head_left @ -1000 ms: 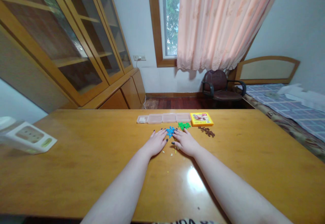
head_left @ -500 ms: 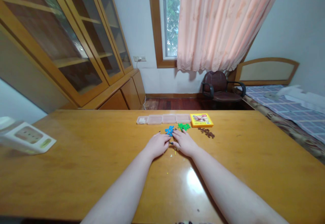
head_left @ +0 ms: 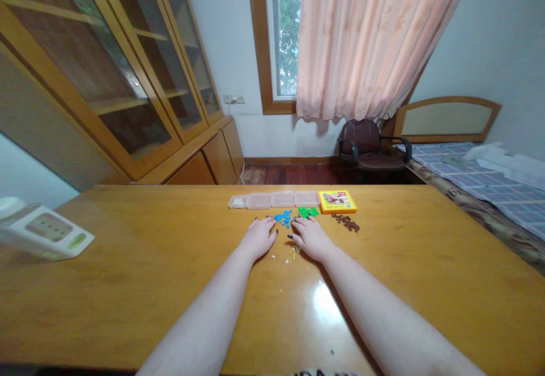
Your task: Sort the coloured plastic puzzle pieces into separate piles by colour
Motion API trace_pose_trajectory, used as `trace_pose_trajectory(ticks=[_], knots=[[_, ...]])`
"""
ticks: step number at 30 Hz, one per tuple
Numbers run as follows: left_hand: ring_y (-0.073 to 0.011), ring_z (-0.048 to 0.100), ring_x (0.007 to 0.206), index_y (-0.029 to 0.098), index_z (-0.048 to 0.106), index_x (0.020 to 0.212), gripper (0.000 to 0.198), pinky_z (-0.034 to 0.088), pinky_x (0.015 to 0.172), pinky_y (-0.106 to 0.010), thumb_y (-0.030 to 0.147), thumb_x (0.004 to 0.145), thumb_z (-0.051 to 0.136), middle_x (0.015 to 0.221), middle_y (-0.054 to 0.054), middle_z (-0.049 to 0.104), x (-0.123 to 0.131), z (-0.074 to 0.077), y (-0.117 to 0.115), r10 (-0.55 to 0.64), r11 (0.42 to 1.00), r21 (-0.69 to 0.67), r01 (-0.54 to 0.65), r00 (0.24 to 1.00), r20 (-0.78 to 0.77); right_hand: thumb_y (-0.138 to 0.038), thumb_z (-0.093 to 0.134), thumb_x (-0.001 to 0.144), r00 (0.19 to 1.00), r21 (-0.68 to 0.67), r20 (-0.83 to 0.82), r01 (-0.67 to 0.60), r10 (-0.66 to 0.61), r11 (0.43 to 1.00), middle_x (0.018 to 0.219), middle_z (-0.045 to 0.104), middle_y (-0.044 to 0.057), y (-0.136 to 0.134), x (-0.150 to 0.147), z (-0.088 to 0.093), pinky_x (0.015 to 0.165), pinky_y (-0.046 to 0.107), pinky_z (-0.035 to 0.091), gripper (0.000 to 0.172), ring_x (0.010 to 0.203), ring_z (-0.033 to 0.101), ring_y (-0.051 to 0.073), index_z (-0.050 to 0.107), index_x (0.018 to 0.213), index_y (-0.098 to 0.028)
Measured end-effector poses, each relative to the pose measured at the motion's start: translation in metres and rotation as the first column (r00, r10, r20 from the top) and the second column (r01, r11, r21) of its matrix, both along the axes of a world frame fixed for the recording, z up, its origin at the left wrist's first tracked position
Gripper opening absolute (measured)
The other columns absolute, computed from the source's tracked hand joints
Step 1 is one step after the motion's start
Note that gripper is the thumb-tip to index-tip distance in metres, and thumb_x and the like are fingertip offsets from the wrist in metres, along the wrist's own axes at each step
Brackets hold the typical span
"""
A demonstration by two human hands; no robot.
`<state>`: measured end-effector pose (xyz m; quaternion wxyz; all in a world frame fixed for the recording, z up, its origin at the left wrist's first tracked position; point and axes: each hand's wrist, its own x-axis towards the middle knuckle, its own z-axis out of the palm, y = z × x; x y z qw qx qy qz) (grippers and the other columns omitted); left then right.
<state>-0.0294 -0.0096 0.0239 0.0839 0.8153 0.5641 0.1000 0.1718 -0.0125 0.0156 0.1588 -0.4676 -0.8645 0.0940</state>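
Small blue pieces [head_left: 283, 217] lie in a loose pile between my hands on the wooden table. My left hand [head_left: 259, 237] rests at the pile's left side, fingers spread and thumb pointing inward, holding nothing. On the other side my right hand [head_left: 310, 236] is spread flat, its fingertips beside the blue pile and close to a heap of green pieces [head_left: 307, 212]. A heap of brown pieces [head_left: 346, 222] lies farther right. Tiny yellow and white bits [head_left: 293, 254] are scattered below the hands. Individual piece shapes are too small to make out.
Beyond the piles stand clear plastic trays [head_left: 283, 199] in a row, with a yellow box [head_left: 338, 201] at their right end. A white-and-clear container [head_left: 45, 229] is at the table's left. Past the far edge are a chair [head_left: 370, 143] and a bed [head_left: 460, 160].
My hands have moved apart, the left one shifting left. The blue pieces between them show more fully and lie slightly more spread out. More of the pale bits are uncovered.
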Motion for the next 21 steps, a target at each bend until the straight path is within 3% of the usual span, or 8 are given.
trace_pose_trajectory(ticks=[4, 6, 10, 13, 18, 21], knots=[[-0.0236, 0.036, 0.132, 0.018, 0.046, 0.133, 0.047, 0.023, 0.111, -0.048, 0.030, 0.088, 0.043, 0.142, -0.007, 0.042, -0.001, -0.008, 0.005, -0.011, 0.999, -0.039, 0.012, 1.000, 0.016, -0.042, 0.044, 0.091, 1.000, -0.031, 0.005, -0.008, 0.009, 0.999, 0.140, 0.043, 0.013, 0.001, 0.000, 0.000, 0.109, 0.051, 0.016, 0.049, 0.132, 0.034, 0.027, 0.047, 0.132, -0.017], [-0.0238, 0.037, 0.131, 0.018, 0.046, 0.132, 0.047, 0.024, 0.110, -0.047, 0.029, 0.087, 0.044, 0.142, -0.007, 0.042, -0.001, -0.007, 0.004, -0.018, 0.999, -0.025, 0.019, 0.999, 0.040, -0.041, 0.044, 0.091, 1.000, -0.007, -0.030, -0.010, 0.009, 1.000, 0.138, 0.046, 0.012, -0.001, 0.002, 0.002, 0.108, 0.049, 0.018, 0.047, 0.130, 0.037, 0.026, 0.049, 0.131, -0.018], [-0.0201, 0.058, 0.106, 0.019, 0.065, 0.108, 0.032, 0.040, 0.099, -0.037, 0.021, 0.086, 0.042, 0.113, -0.007, 0.066, -0.001, 0.005, -0.003, -0.085, 0.996, 0.044, 0.081, 0.992, 0.097, -0.034, 0.044, 0.092, 0.989, 0.027, -0.094, -0.114, 0.116, 0.993, 0.113, 0.066, 0.008, -0.006, 0.004, 0.008, 0.102, 0.041, 0.028, 0.030, 0.108, 0.056, 0.021, 0.064, 0.111, -0.022], [-0.0180, 0.062, 0.092, 0.022, 0.069, 0.094, 0.028, 0.043, 0.095, -0.034, 0.020, 0.085, 0.044, 0.096, -0.003, 0.071, 0.003, 0.010, -0.007, -0.206, 0.978, 0.051, 0.201, 0.972, 0.116, -0.033, 0.048, 0.090, 0.982, 0.027, -0.089, -0.167, 0.169, 0.986, 0.111, 0.067, 0.007, -0.006, 0.003, 0.008, 0.101, 0.040, 0.030, 0.028, 0.106, 0.057, 0.020, 0.065, 0.109, -0.022], [-0.0192, 0.054, 0.114, 0.022, 0.060, 0.118, 0.039, 0.031, 0.108, -0.040, 0.016, 0.082, 0.045, 0.125, -0.004, 0.060, 0.010, 0.003, -0.003, -0.207, 0.978, 0.040, 0.203, 0.969, 0.134, -0.039, 0.050, 0.088, 0.991, 0.015, -0.057, -0.120, 0.121, 0.993, 0.133, 0.052, 0.012, -0.001, -0.001, 0.001, 0.108, 0.045, 0.021, 0.046, 0.124, 0.044, 0.024, 0.050, 0.129, -0.018], [-0.0199, 0.046, 0.124, 0.021, 0.053, 0.127, 0.045, 0.027, 0.111, -0.041, 0.019, 0.083, 0.046, 0.135, -0.006, 0.051, 0.008, -0.002, 0.000, -0.183, 0.983, 0.021, 0.181, 0.976, 0.119, -0.041, 0.049, 0.089, 0.995, 0.038, -0.056, -0.085, 0.087, 0.996, 0.135, 0.049, 0.012, 0.000, 0.000, 0.001, 0.108, 0.045, 0.022, 0.047, 0.125, 0.042, 0.024, 0.049, 0.130, -0.018]])
